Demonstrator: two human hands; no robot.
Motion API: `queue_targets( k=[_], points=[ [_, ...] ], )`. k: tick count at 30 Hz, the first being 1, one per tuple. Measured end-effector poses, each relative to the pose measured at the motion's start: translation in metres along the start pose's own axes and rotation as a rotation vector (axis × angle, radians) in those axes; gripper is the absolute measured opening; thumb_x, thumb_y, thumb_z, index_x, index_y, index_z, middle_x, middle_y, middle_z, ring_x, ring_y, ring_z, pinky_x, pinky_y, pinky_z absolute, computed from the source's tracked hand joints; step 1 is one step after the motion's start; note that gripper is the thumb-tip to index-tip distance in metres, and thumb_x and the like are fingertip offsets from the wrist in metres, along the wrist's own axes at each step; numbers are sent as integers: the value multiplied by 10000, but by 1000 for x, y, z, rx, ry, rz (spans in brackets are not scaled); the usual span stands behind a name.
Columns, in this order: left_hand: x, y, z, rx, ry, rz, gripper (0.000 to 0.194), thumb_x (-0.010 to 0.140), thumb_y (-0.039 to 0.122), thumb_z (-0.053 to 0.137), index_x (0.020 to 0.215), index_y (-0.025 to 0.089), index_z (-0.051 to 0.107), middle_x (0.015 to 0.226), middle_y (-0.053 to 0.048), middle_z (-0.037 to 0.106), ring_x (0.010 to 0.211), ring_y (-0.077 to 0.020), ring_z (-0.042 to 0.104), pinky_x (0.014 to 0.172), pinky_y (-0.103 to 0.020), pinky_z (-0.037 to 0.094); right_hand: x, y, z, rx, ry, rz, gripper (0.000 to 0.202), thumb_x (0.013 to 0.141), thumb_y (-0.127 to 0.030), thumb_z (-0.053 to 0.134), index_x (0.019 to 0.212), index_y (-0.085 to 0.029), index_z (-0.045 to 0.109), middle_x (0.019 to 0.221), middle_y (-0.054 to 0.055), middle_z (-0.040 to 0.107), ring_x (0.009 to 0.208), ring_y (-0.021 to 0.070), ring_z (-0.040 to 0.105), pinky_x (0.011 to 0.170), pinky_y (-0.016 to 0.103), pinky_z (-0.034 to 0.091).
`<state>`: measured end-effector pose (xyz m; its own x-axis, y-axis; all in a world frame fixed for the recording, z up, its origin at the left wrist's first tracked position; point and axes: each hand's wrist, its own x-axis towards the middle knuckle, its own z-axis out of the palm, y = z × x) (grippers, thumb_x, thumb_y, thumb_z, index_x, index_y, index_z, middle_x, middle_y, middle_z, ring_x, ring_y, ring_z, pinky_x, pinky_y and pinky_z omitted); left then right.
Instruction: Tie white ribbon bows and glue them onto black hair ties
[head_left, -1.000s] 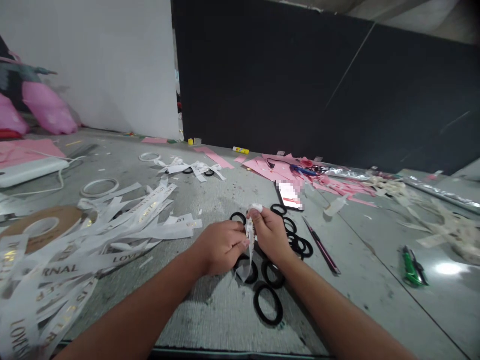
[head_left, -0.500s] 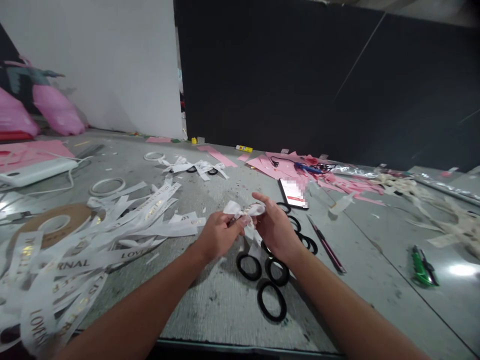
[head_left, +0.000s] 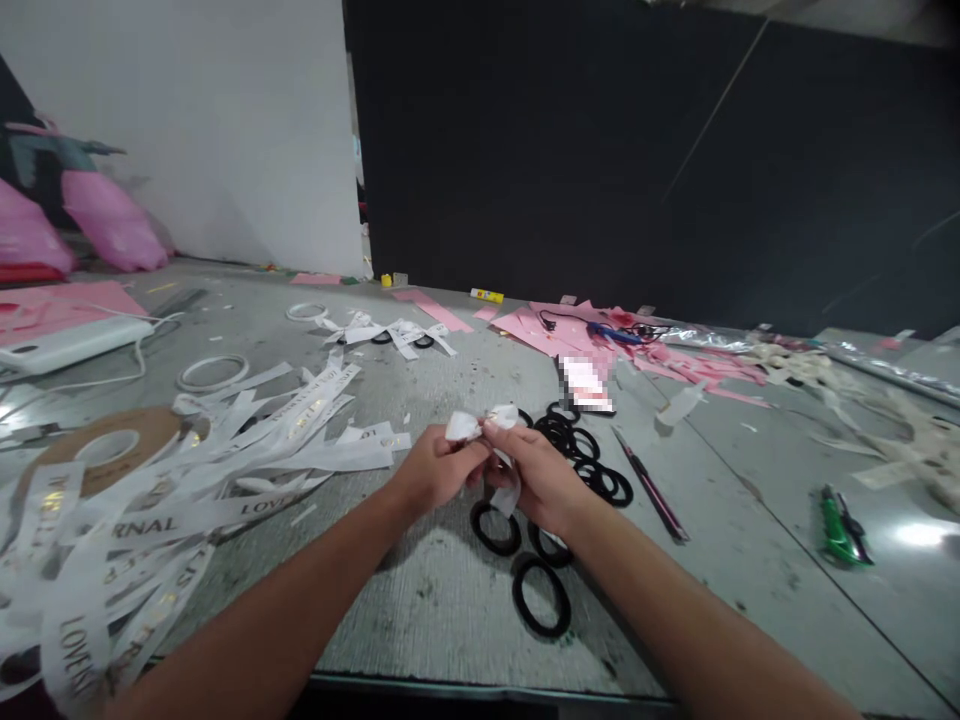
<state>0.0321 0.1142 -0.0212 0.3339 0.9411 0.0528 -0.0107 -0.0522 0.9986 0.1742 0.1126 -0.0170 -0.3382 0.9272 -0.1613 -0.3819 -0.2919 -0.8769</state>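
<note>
A white ribbon bow point(head_left: 463, 427) is pinched between my two hands above the table. My left hand point(head_left: 435, 468) grips its left loop, thumb and fingers closed. My right hand point(head_left: 541, 470) is closed on the right side near the knot, fingertips meeting those of the left. A ribbon tail point(head_left: 505, 495) hangs below the fingers. Whether a band sits inside the bow is hidden. Black elastic hair ties point(head_left: 541, 598) lie under and right of my hands, several in an overlapping cluster.
Loose printed white ribbons point(head_left: 225, 515) and a ribbon roll point(head_left: 161, 430) cover the left. Finished-looking bows point(head_left: 401, 335) lie farther back. To the right are a phone point(head_left: 585, 385), a slim pointed tool point(head_left: 651, 490) and a green-handled tool point(head_left: 841, 528). Pink scraps point(head_left: 555, 325) lie behind.
My right hand's raised fingers have come down and closed on the bow's middle. The bow's two loops now stand apart. More of the hair-tie cluster shows.
</note>
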Motion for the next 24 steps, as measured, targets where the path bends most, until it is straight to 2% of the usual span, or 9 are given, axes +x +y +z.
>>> queue_targets(
  k=[3, 5, 7, 11, 18, 24],
  points=[
    [0, -3, 0, 34, 37, 47, 182, 794, 320, 622, 754, 146, 659, 629, -9, 632, 610, -135, 564, 608, -253, 429, 2, 0, 0, -42, 117, -97, 347, 654, -435, 832, 649, -143, 645, 517, -49, 465, 453, 64, 420, 384, 191, 219],
    [1, -3, -1, 45, 112, 113, 156, 800, 297, 623, 852, 154, 656, 771, -25, 681, 725, -151, 603, 696, -263, 457, 2, -2, -1, -49, 185, -135, 345, 639, -431, 840, 647, -141, 653, 522, -50, 475, 453, 54, 387, 380, 184, 235],
    [3, -2, -2, 24, 178, 153, 199, 790, 274, 634, 951, 157, 633, 861, -33, 690, 801, -161, 619, 751, -269, 466, 2, -3, 0, -45, 217, -143, 347, 625, -435, 846, 662, -141, 665, 546, -38, 516, 463, 55, 400, 385, 184, 268],
    [4, 1, -4, -50, 227, 186, 401, 739, 234, 657, 1126, 155, 590, 937, -41, 682, 833, -159, 625, 788, -273, 473, 1, -4, 1, -49, 211, -121, 373, 621, -471, 838, 661, -137, 677, 569, -13, 575, 471, 70, 453, 407, 202, 324],
    [-1, 6, -4, -104, 184, 235, 316, 773, 272, 633, 1065, 151, 634, 932, -48, 692, 855, -166, 623, 801, -272, 477, 3, -3, 0, -33, 254, -149, 358, 609, -450, 848, 651, -136, 682, 605, -1, 607, 488, 73, 476, 428, 213, 344],
    [3, 1, -6, 11, 265, 254, 230, 801, 263, 590, 994, 156, 654, 863, -24, 676, 762, -135, 600, 710, -234, 456, 3, 0, -1, -108, 231, -157, 362, 649, -469, 820, 626, -143, 665, 562, -8, 580, 463, 77, 467, 426, 221, 342]
  ],
)
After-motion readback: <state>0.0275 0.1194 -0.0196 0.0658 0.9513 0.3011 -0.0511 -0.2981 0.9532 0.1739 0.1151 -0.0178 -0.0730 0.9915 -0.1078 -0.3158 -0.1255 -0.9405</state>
